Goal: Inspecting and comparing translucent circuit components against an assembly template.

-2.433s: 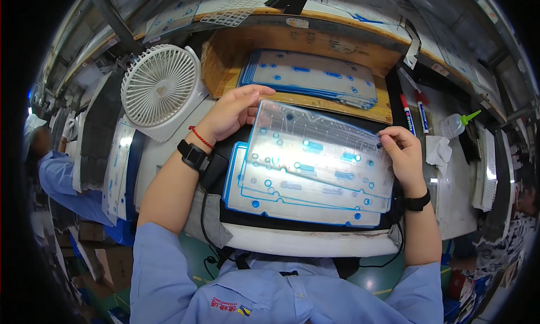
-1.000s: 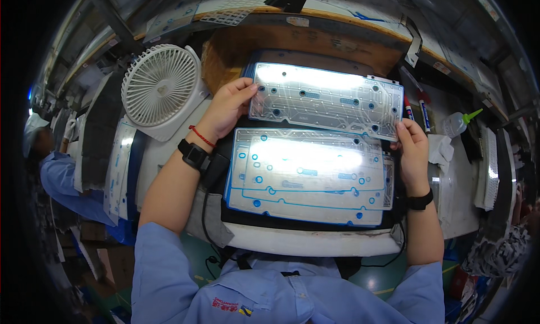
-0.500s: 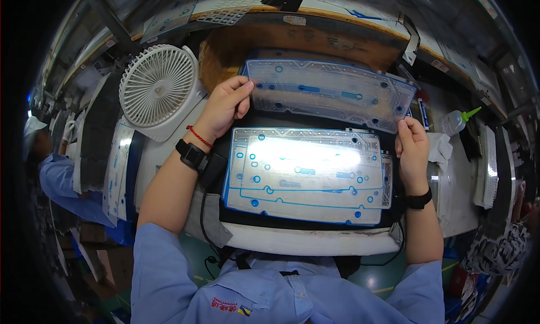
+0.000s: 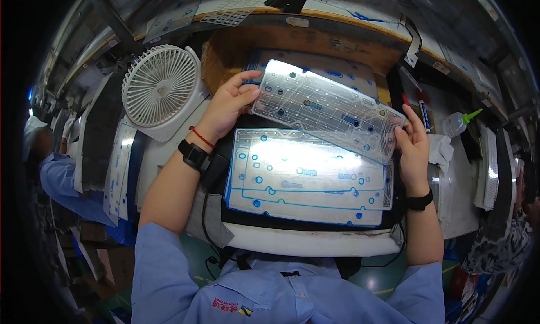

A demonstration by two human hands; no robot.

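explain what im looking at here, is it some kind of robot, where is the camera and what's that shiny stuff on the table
There's no robot: these are a person's own bare hands. The camera is worn on the head and looks down; its wide fisheye lens bends straight edges near the rim.

The left hand and right hand hold opposite ends of a clear sheet, patterned with fine lines and dots. It is tilted, its right end lower in the picture.

Below it in view, a stack of similar sheets with blue outlines lies on a black surface. More sheets lie behind, in a wooden box. A white fan stands at left, a green-tipped bottle at right.
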